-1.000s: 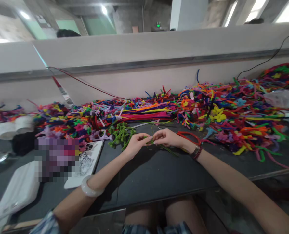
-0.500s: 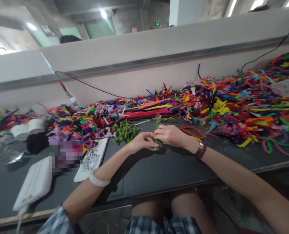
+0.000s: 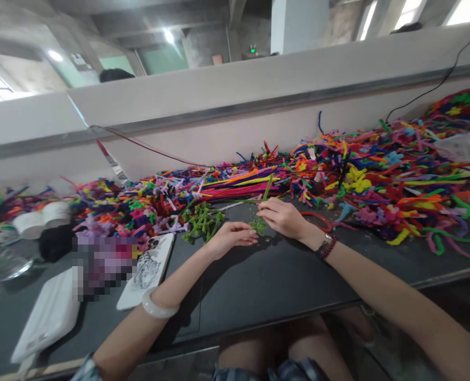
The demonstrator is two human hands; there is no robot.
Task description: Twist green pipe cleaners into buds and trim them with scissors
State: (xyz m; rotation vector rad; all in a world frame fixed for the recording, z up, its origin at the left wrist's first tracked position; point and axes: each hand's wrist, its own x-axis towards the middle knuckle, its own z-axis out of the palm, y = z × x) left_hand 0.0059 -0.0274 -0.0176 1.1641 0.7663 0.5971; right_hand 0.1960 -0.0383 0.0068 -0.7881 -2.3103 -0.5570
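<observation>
My right hand (image 3: 283, 218) is shut on a green chenille stem (image 3: 265, 191), whose twisted green shape (image 3: 258, 226) sits below the fingers, close to the tabletop. My left hand (image 3: 232, 238) lies apart from it with nothing in it, its fingers resting on the dark table (image 3: 250, 286). Just beyond those fingers lies a small heap of bent green chenille pieces (image 3: 202, 223). A jade bangle (image 3: 159, 309) circles my left wrist, and a watch and beads (image 3: 327, 246) circle my right.
Heaps of multicoloured pipe cleaners (image 3: 361, 185) run along the table's back against a low wall (image 3: 219, 127). A red loop (image 3: 316, 221) lies right of my right hand. At left are a phone in a white case (image 3: 151, 270), a white pad (image 3: 48, 317), and white rolls (image 3: 30, 225).
My left hand has let go of the green piece and moved left. My right hand keeps hold of it, and the stem now tilts to the right. The view has shifted slightly.
</observation>
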